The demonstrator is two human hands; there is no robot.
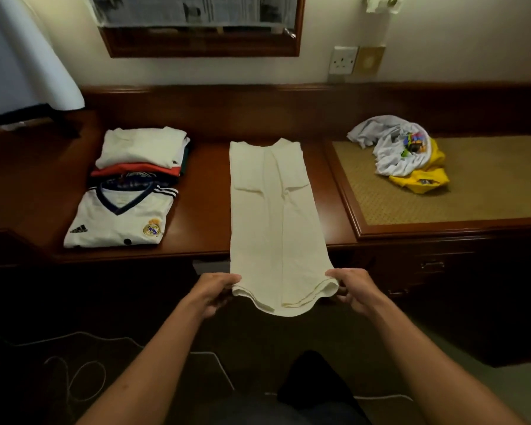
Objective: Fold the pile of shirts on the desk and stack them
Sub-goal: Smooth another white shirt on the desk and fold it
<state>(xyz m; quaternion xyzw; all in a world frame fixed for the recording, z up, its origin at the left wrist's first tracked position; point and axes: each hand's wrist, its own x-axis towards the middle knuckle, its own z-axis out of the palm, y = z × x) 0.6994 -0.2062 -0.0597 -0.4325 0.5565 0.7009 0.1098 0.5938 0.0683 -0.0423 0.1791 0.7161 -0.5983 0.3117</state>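
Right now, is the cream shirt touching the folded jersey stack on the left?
Apart. The head view shows a strip of bare desk between the cream shirt and the folded stack. Both hands, left hand and right hand, grip only the shirt's hem.

A cream shirt [270,210] lies lengthwise on the tabletop [203,210], sleeves folded in; the left hand [210,294] and right hand [354,291] pinch its hem corners past the front edge; folded shirts [135,185] lie left; a crumpled pile [402,151] lies right.

Cream wall [442,32] at 12 o'clock carries a wood-framed mirror [196,41], possibly papered over. Socket [343,60] at 1 o'clock. Dark wooden desk [206,228]; woven inlay [488,185] at 3 o'clock. Dim light.
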